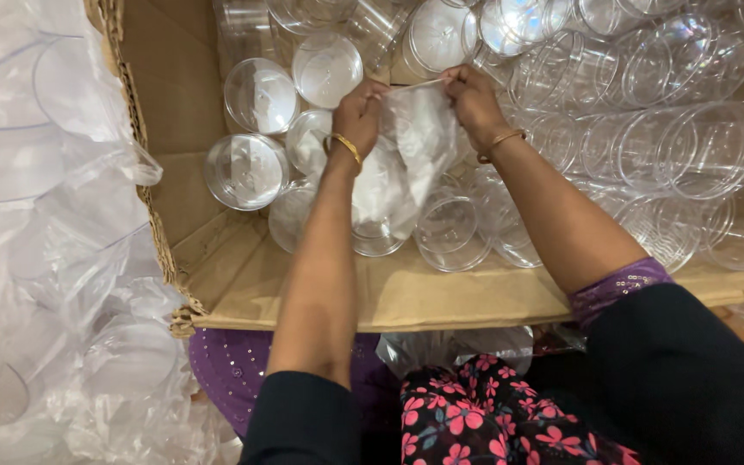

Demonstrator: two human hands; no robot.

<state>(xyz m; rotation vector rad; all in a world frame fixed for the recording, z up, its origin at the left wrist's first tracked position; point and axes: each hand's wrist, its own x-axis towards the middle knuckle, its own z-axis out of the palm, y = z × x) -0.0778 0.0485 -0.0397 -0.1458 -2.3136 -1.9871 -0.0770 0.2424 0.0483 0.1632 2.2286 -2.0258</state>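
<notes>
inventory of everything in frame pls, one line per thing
clear plastic bag: one, transparent, held up over the box between both hands, round container inside
round containers: many, clear plastic, loose in the box
cardboard box: one, brown, open, centre and right
bagged plastic pile: heap, clear and whitish, left of the box
bangles: one per wrist, gold
left hand: pinching the bag's top
right hand: pinching the bag's top, stretching a thin band

Clear plastic bag (pixel 406 164) of stacked cups, upright, mouth gathered, inside cardboard box (pixel 406 293)
</notes>
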